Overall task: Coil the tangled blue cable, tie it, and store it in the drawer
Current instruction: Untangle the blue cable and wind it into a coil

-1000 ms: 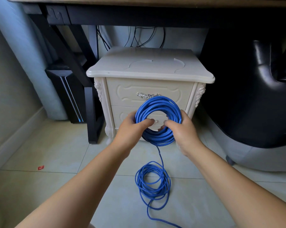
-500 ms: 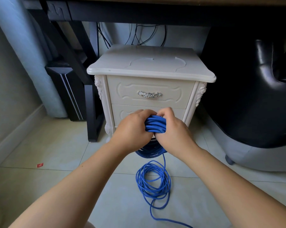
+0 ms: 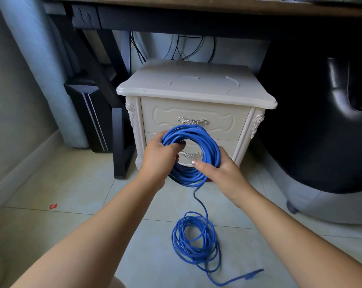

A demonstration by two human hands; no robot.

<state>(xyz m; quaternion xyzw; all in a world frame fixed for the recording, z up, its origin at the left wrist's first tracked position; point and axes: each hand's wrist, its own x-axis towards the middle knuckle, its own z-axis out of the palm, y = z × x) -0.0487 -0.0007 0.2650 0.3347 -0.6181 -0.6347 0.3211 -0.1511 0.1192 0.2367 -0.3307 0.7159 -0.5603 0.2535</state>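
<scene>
Holding the wound ring of blue cable upright at centre frame, just in front of the cream nightstand and its shut drawers. Gripping its left side with the left hand, fingers curled through the hole; clasping its lower right with the right hand, thumb laid across the front. Trailing one strand from the ring's bottom down to loose loops on the tiled floor, lower centre.

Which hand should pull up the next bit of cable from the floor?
Probably the right hand: the loose strand drops from the coil just beside it, while the left hand grips the coil's other side.
</scene>
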